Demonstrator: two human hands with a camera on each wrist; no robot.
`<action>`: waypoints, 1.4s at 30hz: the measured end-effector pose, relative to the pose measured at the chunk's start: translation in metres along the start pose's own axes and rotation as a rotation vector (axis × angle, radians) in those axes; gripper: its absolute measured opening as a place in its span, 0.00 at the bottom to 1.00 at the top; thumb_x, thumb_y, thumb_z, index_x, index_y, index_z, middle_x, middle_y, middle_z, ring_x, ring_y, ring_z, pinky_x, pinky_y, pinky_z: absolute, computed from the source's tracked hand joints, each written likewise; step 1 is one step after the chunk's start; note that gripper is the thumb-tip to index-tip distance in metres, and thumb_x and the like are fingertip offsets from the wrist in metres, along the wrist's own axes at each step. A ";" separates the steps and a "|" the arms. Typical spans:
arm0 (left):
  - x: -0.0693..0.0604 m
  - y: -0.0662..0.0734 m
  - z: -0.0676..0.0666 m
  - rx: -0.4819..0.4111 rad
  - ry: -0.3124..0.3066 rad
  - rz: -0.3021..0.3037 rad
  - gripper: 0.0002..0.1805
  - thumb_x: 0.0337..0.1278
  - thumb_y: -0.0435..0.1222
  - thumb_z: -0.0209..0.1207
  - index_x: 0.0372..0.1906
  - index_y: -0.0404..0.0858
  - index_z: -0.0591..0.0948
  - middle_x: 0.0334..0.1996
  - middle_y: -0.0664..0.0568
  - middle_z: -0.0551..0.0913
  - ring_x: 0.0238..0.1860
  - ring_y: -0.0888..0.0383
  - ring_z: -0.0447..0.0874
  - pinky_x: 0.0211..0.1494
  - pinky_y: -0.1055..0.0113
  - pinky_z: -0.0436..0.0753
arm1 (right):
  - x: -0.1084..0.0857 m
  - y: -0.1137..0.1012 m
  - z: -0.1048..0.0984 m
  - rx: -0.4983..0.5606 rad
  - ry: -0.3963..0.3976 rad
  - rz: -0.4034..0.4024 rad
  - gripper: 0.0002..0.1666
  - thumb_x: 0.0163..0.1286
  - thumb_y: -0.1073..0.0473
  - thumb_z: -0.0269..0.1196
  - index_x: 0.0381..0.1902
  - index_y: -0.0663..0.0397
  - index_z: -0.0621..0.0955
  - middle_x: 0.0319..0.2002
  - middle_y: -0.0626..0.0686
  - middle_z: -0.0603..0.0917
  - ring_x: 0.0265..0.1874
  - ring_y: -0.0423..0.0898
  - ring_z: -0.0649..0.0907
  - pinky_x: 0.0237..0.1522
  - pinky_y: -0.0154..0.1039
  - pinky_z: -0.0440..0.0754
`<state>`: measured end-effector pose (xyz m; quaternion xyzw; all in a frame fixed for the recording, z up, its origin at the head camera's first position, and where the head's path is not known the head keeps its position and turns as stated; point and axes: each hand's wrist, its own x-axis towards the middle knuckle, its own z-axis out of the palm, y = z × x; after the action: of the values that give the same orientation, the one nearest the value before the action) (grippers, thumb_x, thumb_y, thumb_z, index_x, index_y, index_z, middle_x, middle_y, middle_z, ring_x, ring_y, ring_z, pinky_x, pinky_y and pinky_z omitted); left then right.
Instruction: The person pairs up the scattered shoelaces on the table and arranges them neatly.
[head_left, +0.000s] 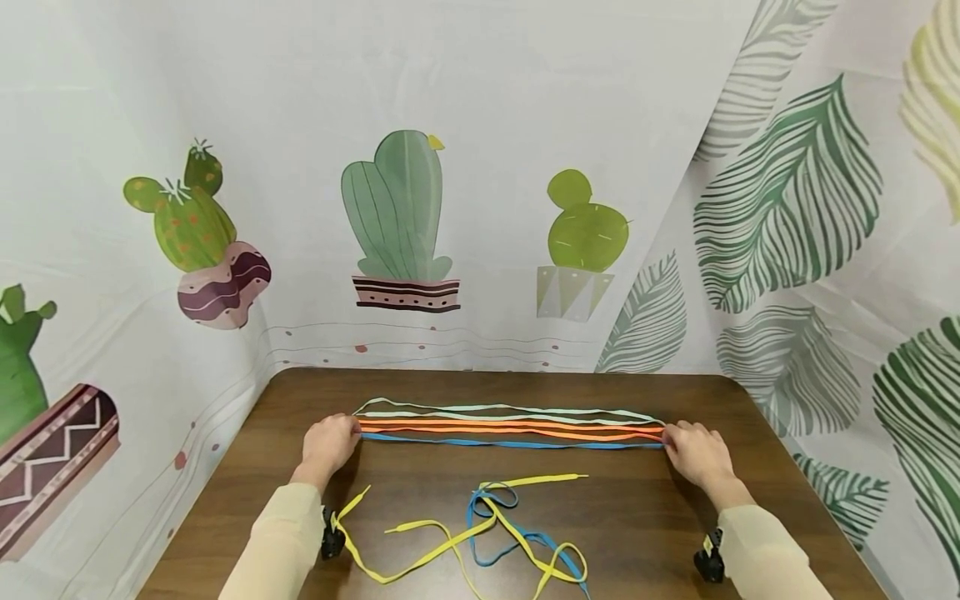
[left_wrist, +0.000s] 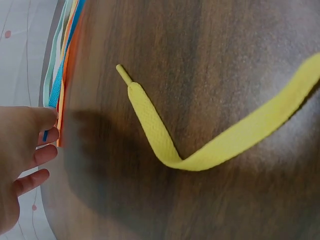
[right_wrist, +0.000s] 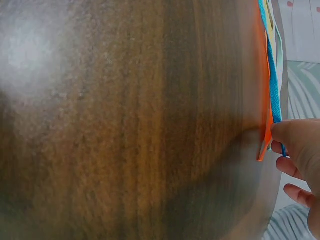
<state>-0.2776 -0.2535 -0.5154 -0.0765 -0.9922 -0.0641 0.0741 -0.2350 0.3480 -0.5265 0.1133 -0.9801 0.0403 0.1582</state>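
Observation:
A flat blue shoelace (head_left: 487,443) stretches sideways across the far part of the table, an end at each hand. My left hand (head_left: 330,446) pinches one end between thumb and forefinger; the tip pokes out below the thumb in the left wrist view. At the other end, my right hand (head_left: 701,456) pinches the blue lace (right_wrist: 274,95) the same way. Just beyond it, orange shoelaces (head_left: 480,423) run side by side, their ends close to both hands. Mint-green shoelaces (head_left: 495,408) lie farthest back, partly hidden by the fingers at the ends.
Nearer the front, a yellow shoelace (head_left: 420,565) and another blue shoelace (head_left: 486,563) lie in a loose tangle on the brown wooden table (head_left: 637,517). One yellow end is close to the left wrist. A cloth printed with cacti and leaves (head_left: 495,108) hangs behind the table.

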 end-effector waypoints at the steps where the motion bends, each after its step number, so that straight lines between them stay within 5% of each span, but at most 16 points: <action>1: 0.000 0.000 0.000 -0.003 -0.001 -0.006 0.02 0.47 0.35 0.61 0.28 0.41 0.83 0.28 0.50 0.82 0.32 0.44 0.82 0.35 0.50 0.77 | 0.000 0.000 0.001 0.002 -0.001 0.003 0.08 0.49 0.64 0.65 0.21 0.48 0.75 0.22 0.47 0.74 0.26 0.53 0.76 0.26 0.50 0.70; 25: 0.003 0.005 0.002 0.007 -0.024 -0.045 0.03 0.45 0.32 0.61 0.26 0.44 0.82 0.29 0.49 0.83 0.32 0.46 0.82 0.35 0.51 0.78 | 0.007 -0.002 0.004 -0.008 -0.057 0.060 0.08 0.52 0.63 0.63 0.22 0.49 0.73 0.22 0.48 0.74 0.26 0.55 0.77 0.28 0.53 0.70; 42: 0.000 0.006 0.004 0.028 0.035 -0.060 0.03 0.45 0.34 0.64 0.29 0.41 0.83 0.29 0.46 0.79 0.35 0.43 0.78 0.36 0.49 0.75 | 0.003 -0.003 0.006 -0.015 -0.079 0.068 0.08 0.51 0.62 0.65 0.26 0.50 0.74 0.27 0.50 0.75 0.31 0.56 0.76 0.31 0.55 0.71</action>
<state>-0.2774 -0.2475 -0.5181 -0.0444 -0.9935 -0.0539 0.0904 -0.2390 0.3433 -0.5308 0.0803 -0.9891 0.0338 0.1189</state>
